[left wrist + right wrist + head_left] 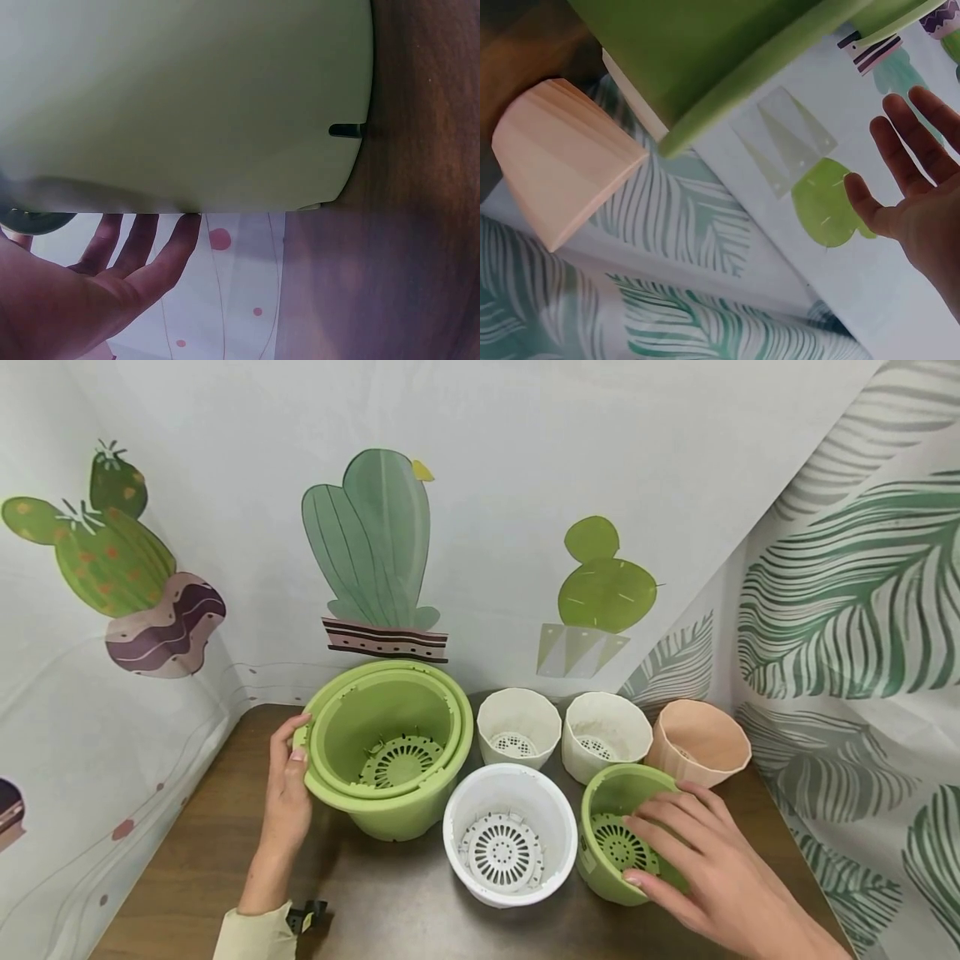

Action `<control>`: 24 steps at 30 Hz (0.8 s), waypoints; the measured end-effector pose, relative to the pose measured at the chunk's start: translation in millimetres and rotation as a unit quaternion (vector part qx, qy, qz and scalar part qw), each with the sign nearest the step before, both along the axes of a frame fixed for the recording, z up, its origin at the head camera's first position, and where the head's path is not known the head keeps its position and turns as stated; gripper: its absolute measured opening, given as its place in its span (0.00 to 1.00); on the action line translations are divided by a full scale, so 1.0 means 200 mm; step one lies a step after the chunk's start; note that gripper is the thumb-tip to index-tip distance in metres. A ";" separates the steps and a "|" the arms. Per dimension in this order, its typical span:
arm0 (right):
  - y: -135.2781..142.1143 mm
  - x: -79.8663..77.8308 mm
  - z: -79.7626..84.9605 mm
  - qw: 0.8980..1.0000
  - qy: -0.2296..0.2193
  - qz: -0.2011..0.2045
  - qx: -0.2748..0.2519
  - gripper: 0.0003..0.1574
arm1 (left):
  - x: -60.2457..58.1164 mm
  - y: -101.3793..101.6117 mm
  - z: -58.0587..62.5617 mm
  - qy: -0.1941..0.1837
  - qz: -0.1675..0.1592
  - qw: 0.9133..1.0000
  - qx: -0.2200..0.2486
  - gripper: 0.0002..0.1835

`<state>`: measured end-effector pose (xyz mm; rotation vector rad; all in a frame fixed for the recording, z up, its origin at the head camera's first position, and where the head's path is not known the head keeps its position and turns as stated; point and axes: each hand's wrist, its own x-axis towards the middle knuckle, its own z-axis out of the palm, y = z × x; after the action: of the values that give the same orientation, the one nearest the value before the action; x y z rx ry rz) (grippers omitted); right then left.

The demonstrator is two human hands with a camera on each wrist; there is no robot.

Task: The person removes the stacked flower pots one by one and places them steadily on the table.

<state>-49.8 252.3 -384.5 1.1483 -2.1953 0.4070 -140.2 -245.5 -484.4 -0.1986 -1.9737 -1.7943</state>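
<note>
At the left of the table, two large green flowerpots (pixel 401 818) sit one inside the other, with a slotted base showing inside. My left hand (pixel 285 797) grips their left rim; in the left wrist view the fingertips (pixel 190 225) meet the outer pot's side wall. At the front right, my right hand (pixel 720 868) reaches over a smaller green flowerpot (pixel 603 877), covering part of its rim and opening. The right wrist view shows that hand's fingers spread, apart from the green rim. A white flowerpot (pixel 457 860) with a slotted base stands between the green ones.
Behind stand two cream pots, one cream pot (pixel 495 718) beside another cream pot (pixel 577 756), and a peach pot (pixel 701 743) at their right. Brown wooden table (pixel 405 910) lies underneath. A cloth printed with cacti (pixel 480 527) hangs behind; leaf-patterned cloth (pixel 862 635) lines the right.
</note>
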 end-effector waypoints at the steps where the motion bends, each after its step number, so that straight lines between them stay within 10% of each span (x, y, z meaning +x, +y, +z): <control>1: -0.01 0.00 0.01 1.000 0.001 0.002 0.002 0.30 | 0.00 0.00 0.00 0.001 -0.001 1.000 0.001 0.26; 24: -0.15 -0.13 0.13 0.996 0.022 0.072 0.039 0.28 | 0.00 0.00 0.00 -0.008 0.003 1.000 -0.007 0.26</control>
<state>-75.4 221.7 -359.4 1.3489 -2.1147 0.3566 -139.9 -245.0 -483.9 -0.1834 -1.9957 -1.7847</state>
